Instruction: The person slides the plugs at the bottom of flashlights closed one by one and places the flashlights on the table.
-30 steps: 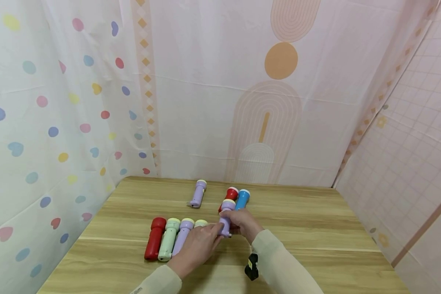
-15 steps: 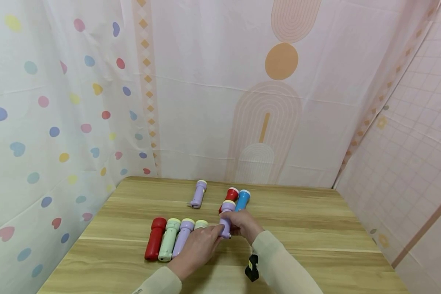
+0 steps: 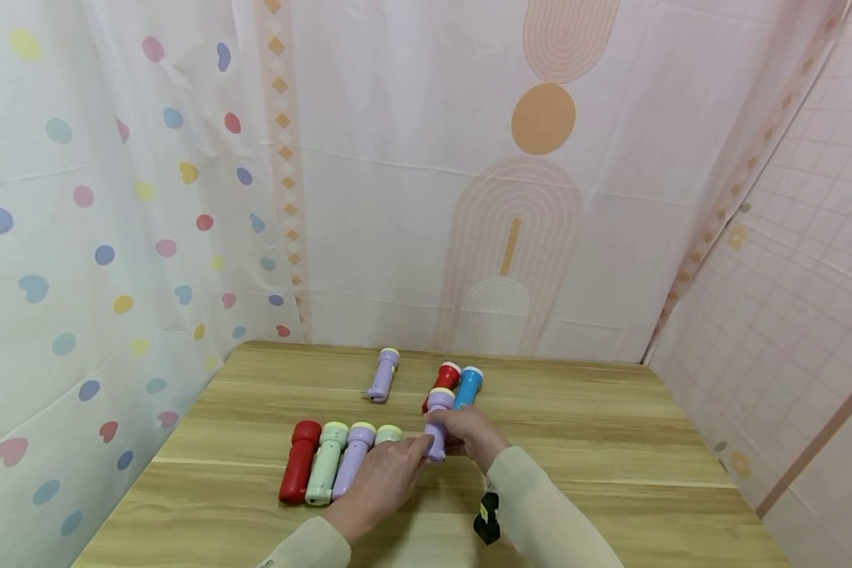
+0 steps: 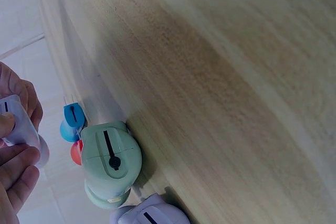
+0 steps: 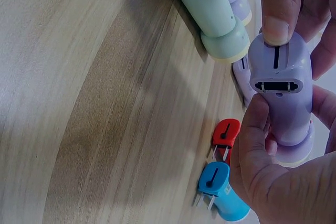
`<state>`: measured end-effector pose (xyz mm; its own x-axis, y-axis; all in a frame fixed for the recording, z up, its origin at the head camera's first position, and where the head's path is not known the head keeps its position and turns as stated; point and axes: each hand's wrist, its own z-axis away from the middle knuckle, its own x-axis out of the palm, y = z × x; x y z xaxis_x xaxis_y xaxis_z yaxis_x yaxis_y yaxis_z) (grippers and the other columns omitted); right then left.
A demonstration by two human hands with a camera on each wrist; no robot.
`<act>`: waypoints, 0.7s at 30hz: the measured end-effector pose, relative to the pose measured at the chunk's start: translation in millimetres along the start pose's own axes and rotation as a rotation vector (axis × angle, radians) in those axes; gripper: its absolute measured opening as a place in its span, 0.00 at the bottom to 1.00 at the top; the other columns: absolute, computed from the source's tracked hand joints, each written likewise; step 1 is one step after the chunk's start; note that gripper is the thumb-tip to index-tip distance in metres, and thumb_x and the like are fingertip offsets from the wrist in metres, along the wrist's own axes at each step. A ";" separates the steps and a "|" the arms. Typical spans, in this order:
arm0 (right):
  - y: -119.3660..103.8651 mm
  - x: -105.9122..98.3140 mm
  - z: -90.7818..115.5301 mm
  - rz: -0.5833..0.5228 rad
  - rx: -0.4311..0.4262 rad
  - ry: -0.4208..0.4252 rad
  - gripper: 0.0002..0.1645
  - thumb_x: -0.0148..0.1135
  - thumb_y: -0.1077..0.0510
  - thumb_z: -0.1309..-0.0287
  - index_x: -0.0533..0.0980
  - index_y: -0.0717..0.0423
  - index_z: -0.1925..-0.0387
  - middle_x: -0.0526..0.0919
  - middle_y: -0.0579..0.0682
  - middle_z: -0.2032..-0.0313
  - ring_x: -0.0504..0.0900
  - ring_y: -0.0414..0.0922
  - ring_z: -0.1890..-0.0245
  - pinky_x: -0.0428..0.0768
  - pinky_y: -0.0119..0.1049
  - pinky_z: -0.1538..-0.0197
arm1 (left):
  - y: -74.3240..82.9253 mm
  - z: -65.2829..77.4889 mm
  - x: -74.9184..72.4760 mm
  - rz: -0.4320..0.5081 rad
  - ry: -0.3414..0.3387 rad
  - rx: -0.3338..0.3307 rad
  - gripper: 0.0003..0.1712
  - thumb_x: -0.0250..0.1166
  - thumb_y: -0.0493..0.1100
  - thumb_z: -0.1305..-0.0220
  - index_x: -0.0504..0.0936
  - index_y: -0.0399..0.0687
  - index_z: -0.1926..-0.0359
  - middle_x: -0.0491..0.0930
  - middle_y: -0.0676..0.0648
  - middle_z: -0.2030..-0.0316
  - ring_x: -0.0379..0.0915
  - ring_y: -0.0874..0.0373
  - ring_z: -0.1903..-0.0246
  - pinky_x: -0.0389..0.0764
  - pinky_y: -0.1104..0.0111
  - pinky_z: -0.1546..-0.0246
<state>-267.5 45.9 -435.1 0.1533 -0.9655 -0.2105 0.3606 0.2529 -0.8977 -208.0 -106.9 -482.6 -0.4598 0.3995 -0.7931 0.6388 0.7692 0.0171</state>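
Note:
A purple flashlight (image 3: pixel 436 430) with a pale yellow rim is held above the table between both hands. My right hand (image 3: pixel 474 434) grips its body, thumb along the near side. My left hand (image 3: pixel 386 477) pinches its lower end. In the right wrist view, the left thumb (image 5: pixel 276 24) presses on the end cap beside a dark slider slot, and metal prongs (image 5: pixel 277 86) lie within a recess. Behind it rest a red flashlight (image 3: pixel 448 373) and a blue flashlight (image 3: pixel 471 380); their prongs stick out in the right wrist view.
At the left, a red flashlight (image 3: pixel 300 461), a green one (image 3: pixel 326 464), a purple one (image 3: pixel 355 454) and another green one (image 3: pixel 388 431), partly hidden by my left hand, lie in a row. Another purple flashlight (image 3: pixel 383 375) lies further back, prongs out. Patterned curtains (image 3: pixel 397 197) surround the wooden table (image 3: pixel 596 473).
Both hands stay on the purple flashlight in nearly the same place. Its lower end has shifted very slightly. The other flashlights have not moved.

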 end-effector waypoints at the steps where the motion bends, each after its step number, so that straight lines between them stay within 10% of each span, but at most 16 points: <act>1: -0.1 0.0 0.0 0.000 0.002 0.001 0.26 0.68 0.54 0.42 0.73 0.72 0.52 0.85 0.58 0.66 0.84 0.49 0.67 0.84 0.43 0.60 | 0.2 0.0 -0.1 0.000 -0.002 -0.002 0.17 0.71 0.39 0.41 0.77 0.45 0.53 0.84 0.50 0.69 0.80 0.58 0.73 0.77 0.66 0.76; 21: 4.0 1.0 0.6 -0.012 -0.001 -0.005 0.25 0.68 0.55 0.42 0.73 0.72 0.53 0.85 0.57 0.66 0.85 0.49 0.68 0.84 0.43 0.61 | -1.0 4.5 0.2 -0.002 -0.005 0.017 0.19 0.72 0.35 0.43 0.78 0.43 0.51 0.84 0.49 0.67 0.82 0.57 0.71 0.81 0.66 0.73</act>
<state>-265.4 45.9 -438.7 0.1539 -0.9682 -0.1975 0.3620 0.2412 -0.9005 -206.0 -109.8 -485.5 -0.4581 0.3952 -0.7962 0.6483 0.7614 0.0049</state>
